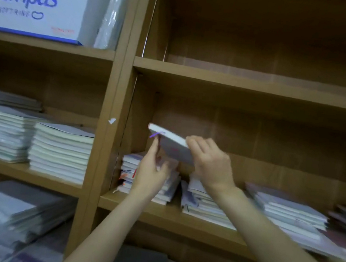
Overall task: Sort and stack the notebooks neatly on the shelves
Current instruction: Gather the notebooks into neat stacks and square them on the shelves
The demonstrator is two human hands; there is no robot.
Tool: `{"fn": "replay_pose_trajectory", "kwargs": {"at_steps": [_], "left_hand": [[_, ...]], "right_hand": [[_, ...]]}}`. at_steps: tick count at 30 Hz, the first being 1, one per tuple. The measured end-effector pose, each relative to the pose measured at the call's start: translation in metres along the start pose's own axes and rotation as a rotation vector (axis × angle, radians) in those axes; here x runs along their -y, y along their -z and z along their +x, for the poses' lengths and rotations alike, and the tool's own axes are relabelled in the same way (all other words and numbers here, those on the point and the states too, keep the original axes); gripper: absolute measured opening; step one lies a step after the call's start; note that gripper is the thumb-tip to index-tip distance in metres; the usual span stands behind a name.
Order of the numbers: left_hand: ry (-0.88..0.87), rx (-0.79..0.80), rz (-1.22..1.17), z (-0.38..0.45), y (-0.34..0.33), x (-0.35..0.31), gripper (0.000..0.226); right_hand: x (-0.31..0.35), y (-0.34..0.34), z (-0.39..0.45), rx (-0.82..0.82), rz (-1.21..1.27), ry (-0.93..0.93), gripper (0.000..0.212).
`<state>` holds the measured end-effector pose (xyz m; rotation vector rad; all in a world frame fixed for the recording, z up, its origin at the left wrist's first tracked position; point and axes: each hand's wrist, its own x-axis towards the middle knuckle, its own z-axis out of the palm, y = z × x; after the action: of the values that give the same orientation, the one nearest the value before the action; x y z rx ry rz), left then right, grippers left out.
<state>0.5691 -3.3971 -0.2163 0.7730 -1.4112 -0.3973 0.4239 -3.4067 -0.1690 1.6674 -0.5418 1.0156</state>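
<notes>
Both hands hold one notebook (171, 145) tilted above the stack (149, 179), probably to line it up. The left hand (151, 172) pinches its lower edge; the right hand (210, 161) has its fingers (197, 144) curled over the top.

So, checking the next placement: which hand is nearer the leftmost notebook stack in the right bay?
Left hand, right in front of that stack; right hand is higher, farther right.

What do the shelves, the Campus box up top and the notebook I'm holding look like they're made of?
Shelves: probably wood-look laminate board, matte brown with faint grain.
Campus box: likely printed cardboard, flat white panels with blue lettering and a blue base edge.
Notebook, held in both hands: paper pages, seen as a pale block edge; the cover looks smooth, possibly coated card, though blur leaves that open.
</notes>
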Motion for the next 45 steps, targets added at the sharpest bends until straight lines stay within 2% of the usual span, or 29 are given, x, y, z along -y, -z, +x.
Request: {"fn": "replay_pose_trajectory", "kwargs": {"at_steps": [2, 4, 6, 9, 13, 15, 17, 21, 27, 29, 32, 35, 38, 41, 45], "left_hand": [[0.084, -0.09, 0.097, -0.011, 0.019, 0.025, 0.066], [0.093, -0.137, 0.303, -0.027, 0.039, 0.055, 0.063], [0.056, -0.161, 0.472, -0.033, 0.055, 0.081, 0.06], [0.016, -0.079, 0.66, -0.03, 0.058, 0.102, 0.063], [-0.066, -0.002, 0.931, -0.029, 0.047, 0.106, 0.071], [-0.165, -0.038, 0.981, -0.029, 0.045, 0.116, 0.055], [-0.142, -0.004, 1.039, -0.03, 0.048, 0.119, 0.05], [-0.116, 0.039, 1.059, -0.03, 0.049, 0.111, 0.051], [-0.061, 0.08, 1.034, -0.03, 0.053, 0.102, 0.048], [0.024, 0.125, 0.953, -0.027, 0.052, 0.097, 0.053], [0.154, 0.064, 0.83, -0.026, 0.046, 0.086, 0.055], [0.04, 0.036, 0.747, -0.033, 0.024, 0.08, 0.047], [-0.103, 0.091, 0.623, -0.038, -0.008, 0.073, 0.043], [-0.078, 0.189, 0.475, -0.033, -0.04, 0.066, 0.049], [0.0, 0.359, 0.491, -0.018, -0.062, 0.07, 0.07]], "right_hand": [[0.019, -0.042, -0.02, 0.151, 0.048, 0.058, 0.026], [0.032, -0.07, -0.034, 0.284, 0.092, 0.098, 0.036], [0.034, -0.091, -0.035, 0.318, 0.131, 0.031, 0.035], [0.029, -0.114, -0.023, 0.422, 0.337, 0.005, 0.036], [0.026, -0.137, -0.029, 0.558, 0.425, -0.07, 0.026], [0.024, -0.138, -0.028, 0.674, 0.391, -0.17, 0.057], [0.025, -0.13, -0.027, 0.74, 0.313, -0.196, 0.071], [0.03, -0.114, -0.027, 0.806, 0.259, -0.202, 0.057], [0.006, -0.063, -0.046, 0.802, 0.235, -0.307, 0.058], [-0.016, -0.039, -0.057, 0.811, 0.209, -0.359, 0.056], [-0.051, -0.008, -0.072, 0.865, 0.166, -0.439, 0.051], [-0.074, 0.012, -0.092, 1.002, 0.142, -0.488, 0.052], [-0.084, 0.026, -0.106, 1.189, 0.177, -0.466, 0.052], [-0.088, 0.033, -0.107, 1.22, 0.227, -0.493, 0.053], [-0.089, 0.023, -0.11, 1.255, 0.151, -0.423, 0.062]]}}
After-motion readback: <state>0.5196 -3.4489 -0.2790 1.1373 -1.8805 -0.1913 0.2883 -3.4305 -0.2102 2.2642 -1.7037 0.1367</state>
